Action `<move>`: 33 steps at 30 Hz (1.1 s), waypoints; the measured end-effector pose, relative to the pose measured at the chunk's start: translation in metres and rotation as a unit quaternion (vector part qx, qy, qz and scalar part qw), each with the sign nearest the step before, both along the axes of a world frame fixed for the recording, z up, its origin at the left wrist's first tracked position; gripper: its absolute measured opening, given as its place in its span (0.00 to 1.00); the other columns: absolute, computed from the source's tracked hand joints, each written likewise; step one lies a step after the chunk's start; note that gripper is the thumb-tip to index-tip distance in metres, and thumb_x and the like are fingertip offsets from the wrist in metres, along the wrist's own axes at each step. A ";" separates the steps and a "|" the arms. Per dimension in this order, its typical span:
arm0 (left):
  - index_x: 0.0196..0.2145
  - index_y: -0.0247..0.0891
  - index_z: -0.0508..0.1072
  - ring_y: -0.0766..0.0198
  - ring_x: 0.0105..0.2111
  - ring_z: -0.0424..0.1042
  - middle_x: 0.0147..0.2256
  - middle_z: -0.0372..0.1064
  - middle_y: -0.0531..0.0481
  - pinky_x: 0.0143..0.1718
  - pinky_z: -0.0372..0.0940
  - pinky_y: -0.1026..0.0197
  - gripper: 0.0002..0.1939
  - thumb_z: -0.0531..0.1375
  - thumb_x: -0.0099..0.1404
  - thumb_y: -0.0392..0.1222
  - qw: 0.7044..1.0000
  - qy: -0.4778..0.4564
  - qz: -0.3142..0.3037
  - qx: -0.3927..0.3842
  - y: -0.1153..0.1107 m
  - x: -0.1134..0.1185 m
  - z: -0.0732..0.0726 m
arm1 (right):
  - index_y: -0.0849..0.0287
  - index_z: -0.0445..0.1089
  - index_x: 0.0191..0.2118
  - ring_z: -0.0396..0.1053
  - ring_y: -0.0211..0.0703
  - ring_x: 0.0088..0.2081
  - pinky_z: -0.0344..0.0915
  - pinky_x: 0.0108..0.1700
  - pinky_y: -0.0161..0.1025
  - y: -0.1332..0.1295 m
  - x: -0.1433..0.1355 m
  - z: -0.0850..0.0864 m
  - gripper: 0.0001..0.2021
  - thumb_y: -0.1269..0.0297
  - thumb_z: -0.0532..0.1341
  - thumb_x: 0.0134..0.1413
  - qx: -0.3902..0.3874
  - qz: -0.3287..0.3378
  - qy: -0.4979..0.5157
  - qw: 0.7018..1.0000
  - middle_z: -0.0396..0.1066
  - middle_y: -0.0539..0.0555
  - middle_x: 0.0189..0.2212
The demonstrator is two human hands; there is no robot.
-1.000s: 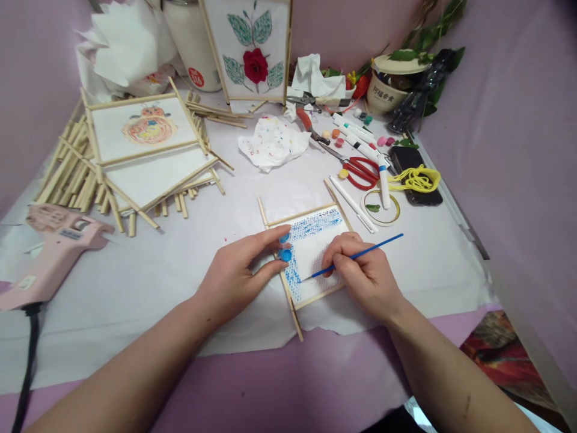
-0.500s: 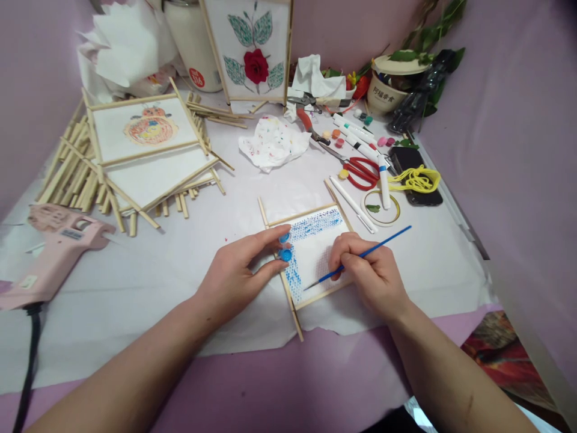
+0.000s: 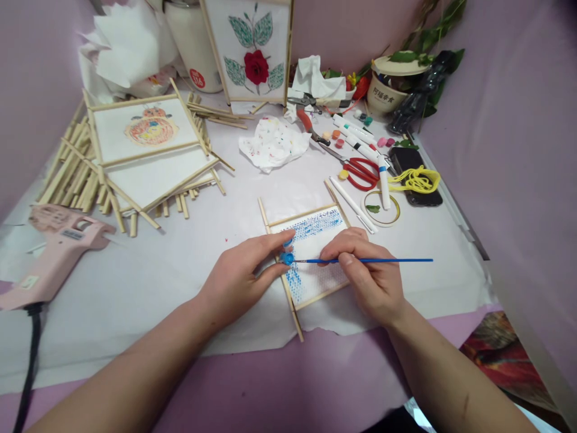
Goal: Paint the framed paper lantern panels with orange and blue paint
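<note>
Between thumb and fingers, my left hand (image 3: 246,264) pinches a small blue paint pot (image 3: 286,258) with its lid flipped up, over the left side of a framed sheet. My right hand (image 3: 367,270) grips a thin blue paintbrush (image 3: 383,260), held nearly level, its tip at the pot's mouth. Beneath both hands lies the white sheet (image 3: 315,252), framed by thin wooden sticks (image 3: 291,304). Rows of blue dabs cover its upper and left bands; the right hand hides part of its right side.
A pink glue gun (image 3: 58,252) lies at the left, near a pile of sticks (image 3: 74,174) and a framed drawing (image 3: 151,129). Red-handled scissors (image 3: 360,173), white markers (image 3: 354,204), a tape roll (image 3: 381,208) and a phone (image 3: 415,177) lie at the right. A rose picture (image 3: 255,54) stands behind.
My right hand has swung the brush from the sheet's lower left up to the paint pot, and the brush has gone from slanted to nearly level. My left hand has barely shifted.
</note>
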State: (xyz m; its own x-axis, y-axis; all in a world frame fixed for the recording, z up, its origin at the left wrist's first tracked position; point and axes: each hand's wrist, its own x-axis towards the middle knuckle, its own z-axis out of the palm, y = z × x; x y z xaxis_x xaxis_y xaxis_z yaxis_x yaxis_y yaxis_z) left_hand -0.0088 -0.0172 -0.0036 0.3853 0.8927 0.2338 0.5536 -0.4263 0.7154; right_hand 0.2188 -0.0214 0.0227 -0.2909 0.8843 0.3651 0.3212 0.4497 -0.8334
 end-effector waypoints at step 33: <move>0.56 0.48 0.67 0.63 0.43 0.78 0.47 0.77 0.55 0.48 0.69 0.62 0.24 0.64 0.63 0.39 1.000 -0.004 0.009 -0.018 0.000 0.001 0.002 | 0.57 0.67 0.23 0.65 0.41 0.30 0.59 0.38 0.41 0.001 0.002 0.006 0.13 0.72 0.50 0.52 -0.153 0.022 -0.061 0.986 0.70 0.49 0.20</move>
